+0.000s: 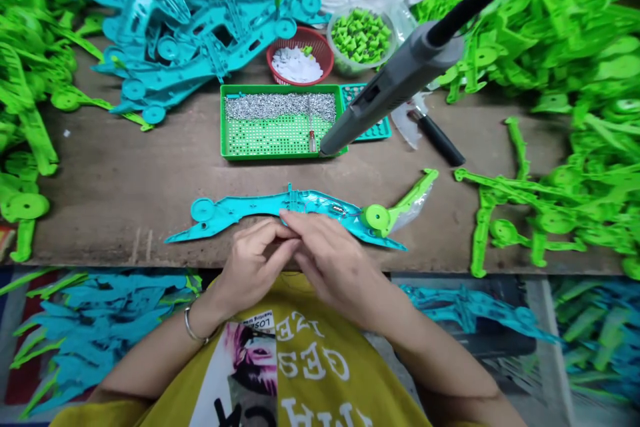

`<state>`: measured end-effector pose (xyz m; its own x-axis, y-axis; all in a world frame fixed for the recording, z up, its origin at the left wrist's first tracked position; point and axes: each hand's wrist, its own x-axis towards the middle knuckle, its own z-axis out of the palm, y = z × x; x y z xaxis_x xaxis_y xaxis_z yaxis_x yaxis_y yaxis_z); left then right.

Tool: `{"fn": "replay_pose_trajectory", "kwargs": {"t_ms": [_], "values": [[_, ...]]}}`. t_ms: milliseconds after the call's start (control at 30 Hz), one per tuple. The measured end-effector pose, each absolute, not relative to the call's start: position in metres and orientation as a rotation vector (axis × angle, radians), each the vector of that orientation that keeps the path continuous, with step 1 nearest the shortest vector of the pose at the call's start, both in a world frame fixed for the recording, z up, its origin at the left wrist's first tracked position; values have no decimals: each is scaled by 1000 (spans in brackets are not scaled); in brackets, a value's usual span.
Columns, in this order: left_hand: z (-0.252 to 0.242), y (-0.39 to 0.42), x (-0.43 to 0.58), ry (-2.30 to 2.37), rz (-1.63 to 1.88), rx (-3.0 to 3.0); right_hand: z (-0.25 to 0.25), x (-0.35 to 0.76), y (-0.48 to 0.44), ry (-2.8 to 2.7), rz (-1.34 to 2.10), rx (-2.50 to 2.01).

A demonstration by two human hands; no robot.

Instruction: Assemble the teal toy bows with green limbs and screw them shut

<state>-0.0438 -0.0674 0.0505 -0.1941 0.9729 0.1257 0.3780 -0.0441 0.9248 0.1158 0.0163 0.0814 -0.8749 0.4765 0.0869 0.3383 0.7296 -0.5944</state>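
Note:
A long teal plastic shell (235, 210) lies flat along the table's front edge, with a green plastic piece (400, 203) resting on its right end. My left hand (253, 260) and my right hand (333, 260) meet just in front of the shell's middle. Both hands have their fingers curled and pinched together at the shell's near edge. What they pinch is too small to make out. A grey powered screwdriver (395, 83) hangs over the table above the right hand.
A green tray (280, 147) with several screws sits behind the shell. Behind it are a red basket (320, 47) of white bits and a clear bowl (360, 37) of green bits. Heaps of teal parts (190, 27) and green parts (575, 47) flank the table.

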Motion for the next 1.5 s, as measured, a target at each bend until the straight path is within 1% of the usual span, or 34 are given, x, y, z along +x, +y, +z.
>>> {"fn": "replay_pose_trajectory", "kwargs": {"t_ms": [100, 167, 233, 367, 467, 633, 767, 867, 1067, 1233, 1400, 1500], "values": [[49, -69, -48, 1684, 1252, 1372, 69, 108, 13, -2686, 1004, -621], [46, -70, -54, 1750, 1226, 1347, 59, 104, 15, -2669, 1015, -629], [43, -69, -62, 1831, 1194, 1381, 52, 100, 21, -2696, 924, -628], [41, -64, -77, 2002, 1066, 1561, 42, 92, 40, -2861, 552, -515], [39, -58, -81, 2047, 925, 1704, 38, 91, 52, -2944, 423, -424], [31, -51, -74, 1927, 824, 1864, 36, 111, 57, -2947, 498, -549], [23, -43, -63, 1969, 723, 1927, 38, 128, 56, -2798, 632, -794], [18, -37, -59, 1996, 667, 1992, 40, 135, 57, -2778, 609, -915], [19, -43, -62, 1995, 715, 1999, 47, 139, 55, -2892, 319, -1105], [23, -59, -68, 2036, 846, 1817, 57, 130, 54, -3031, 144, -1064], [23, -69, -63, 1986, 941, 1601, 63, 112, 55, -3143, 180, -1097], [21, -75, -57, 1932, 1017, 1258, 60, 108, 59, -3160, 281, -1191]]}}
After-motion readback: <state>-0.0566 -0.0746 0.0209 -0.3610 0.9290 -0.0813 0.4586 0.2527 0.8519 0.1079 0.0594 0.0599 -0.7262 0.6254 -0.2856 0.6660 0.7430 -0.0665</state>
